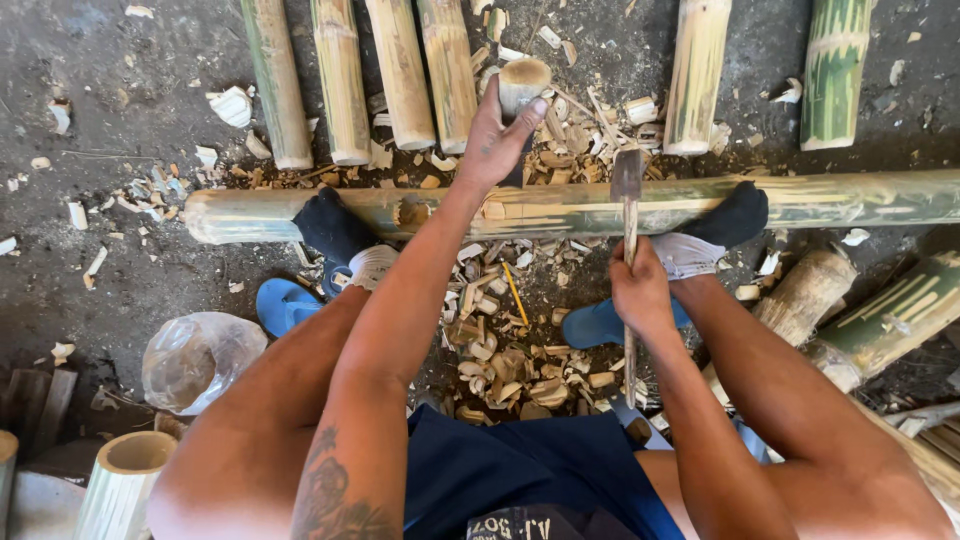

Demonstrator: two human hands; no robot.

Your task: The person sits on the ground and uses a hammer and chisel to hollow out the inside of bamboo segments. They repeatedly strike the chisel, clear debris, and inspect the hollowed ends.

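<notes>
1. I see the left hand [492, 140] raised over the long bamboo pole [560, 207]; its grip is closed around a short wooden mallet [522, 82], head end up.
2. Right hand [640, 292] has its grip wrapped tight on the wooden handle of a chisel-like tool [628, 215]. The metal blade end sits on top of the pole, roughly mid-length.
3. The pole lies crosswise on the dirt floor [120, 60], green skin partly shaved to pale strips near the blade.
4. Both feet in dark socks pin the pole: left foot [330, 225] on the left part, right foot [735, 215] on the right part. The tool lands between them.
5. Blue sandals [285, 303] lie on the floor just this side of the pole, one under each leg.
6. A heap of wood chips [500, 350] covers the floor between the legs, with more chips beyond the pole.
7. Cut bamboo sections [400, 70] stand in a row past the pole, ends close to it; a greener one [835, 70] sits far right.
8. More bamboo pieces [880, 315] crowd the right side by the right leg.
9. A clear plastic bag [200, 358] lies left of the left leg, and a hollow bamboo tube [125, 480] at bottom left.
</notes>
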